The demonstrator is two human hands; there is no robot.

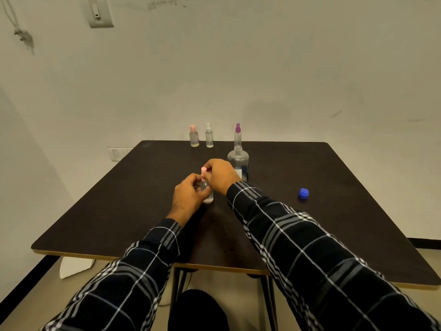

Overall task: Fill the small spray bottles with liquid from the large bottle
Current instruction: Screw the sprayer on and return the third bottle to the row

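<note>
A small clear spray bottle (207,194) with a pink top (203,170) stands on the dark table (133,187) at the middle. My left hand (188,197) grips its body. My right hand (220,174) pinches the pink top from above. The large clear bottle (238,161), uncapped and with a blue label, stands just behind my right hand. Its blue cap (303,193) lies on the table to the right. At the far edge stand three small bottles: one with a pink cap (194,137), one with a white sprayer (209,136), one with a purple sprayer (238,134).
The table reaches the white wall at the back. A wall socket (117,154) sits low beside the table's far left corner. A white object (74,267) lies on the floor under the table's left front corner.
</note>
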